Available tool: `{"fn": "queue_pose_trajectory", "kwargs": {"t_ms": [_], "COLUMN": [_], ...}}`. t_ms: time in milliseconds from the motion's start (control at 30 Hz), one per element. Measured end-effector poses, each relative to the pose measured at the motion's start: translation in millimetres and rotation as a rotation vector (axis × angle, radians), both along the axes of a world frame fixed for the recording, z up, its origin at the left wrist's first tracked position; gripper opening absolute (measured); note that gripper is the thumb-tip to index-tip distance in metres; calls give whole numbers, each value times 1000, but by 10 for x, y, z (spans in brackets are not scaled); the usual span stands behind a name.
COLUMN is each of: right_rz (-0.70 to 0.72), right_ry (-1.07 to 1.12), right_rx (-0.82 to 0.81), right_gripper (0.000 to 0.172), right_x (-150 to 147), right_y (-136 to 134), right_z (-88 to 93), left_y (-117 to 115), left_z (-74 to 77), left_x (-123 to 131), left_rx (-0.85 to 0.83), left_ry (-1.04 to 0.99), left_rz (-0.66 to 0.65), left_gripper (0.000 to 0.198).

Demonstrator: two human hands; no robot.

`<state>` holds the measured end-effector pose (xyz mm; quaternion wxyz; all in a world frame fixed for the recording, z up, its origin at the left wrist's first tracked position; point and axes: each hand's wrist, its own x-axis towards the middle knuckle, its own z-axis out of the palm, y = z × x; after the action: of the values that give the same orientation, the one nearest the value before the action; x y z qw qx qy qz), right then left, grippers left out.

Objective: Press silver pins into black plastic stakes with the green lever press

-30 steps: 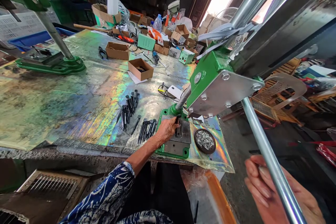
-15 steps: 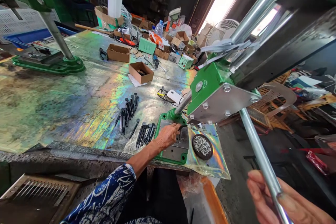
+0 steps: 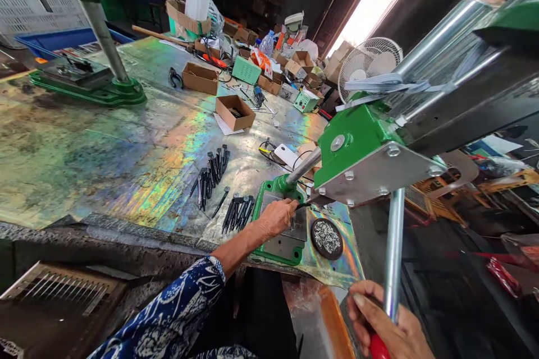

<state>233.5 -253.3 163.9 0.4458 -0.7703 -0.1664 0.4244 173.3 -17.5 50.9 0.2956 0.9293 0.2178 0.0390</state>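
Right hand [image 3: 385,322]: grip closed around the steel lever [image 3: 394,247], red end [image 3: 378,349] below it. Left hand [image 3: 275,220]: grip closed on a black pin [image 3: 302,206], held over the steel plate [image 3: 285,248] of the green press [image 3: 357,148]. Round tray [image 3: 327,239] of metal pieces sits just right. Rows of black pins [image 3: 213,171] lie left on the tabletop [image 3: 126,162]; cardboard boxes [image 3: 234,112] stand beyond.
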Motion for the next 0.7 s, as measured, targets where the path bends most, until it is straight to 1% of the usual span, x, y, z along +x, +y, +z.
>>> {"fn": "queue_pose_trajectory", "kwargs": {"t_ms": [100, 167, 300, 467, 533, 600, 700], "right_rz": [-58, -89, -103, -131, -153, -208, -257], "right_ry": [-89, -134, -165, -171, -239, -315, -301], "right_rx": [26, 27, 19, -55, -38, 23, 85], "right_gripper": [44, 45, 49, 52, 49, 40, 32], "right_x": [12, 19, 64, 126, 111, 68, 2], "right_y": [76, 119, 132, 127, 177, 244, 325], "right_z": [-180, -257, -329, -377, -399, -417, -434], "left_y": [-3, -5, -6, -26, -37, -42, -36], "left_z": [-2, -9, -18, 14, 32, 37, 8], "left_x": [2, 6, 7, -9, -5, 7, 21], "left_rx": [-5, -4, 5, -17, -22, -21, -21], "left_ry": [-6, -19, -22, -11, -13, -16, -3], "left_rz": [-3, -3, 4, 16, 9, 6, 17], "left_gripper": [29, 26, 23, 21, 20, 21, 21]}}
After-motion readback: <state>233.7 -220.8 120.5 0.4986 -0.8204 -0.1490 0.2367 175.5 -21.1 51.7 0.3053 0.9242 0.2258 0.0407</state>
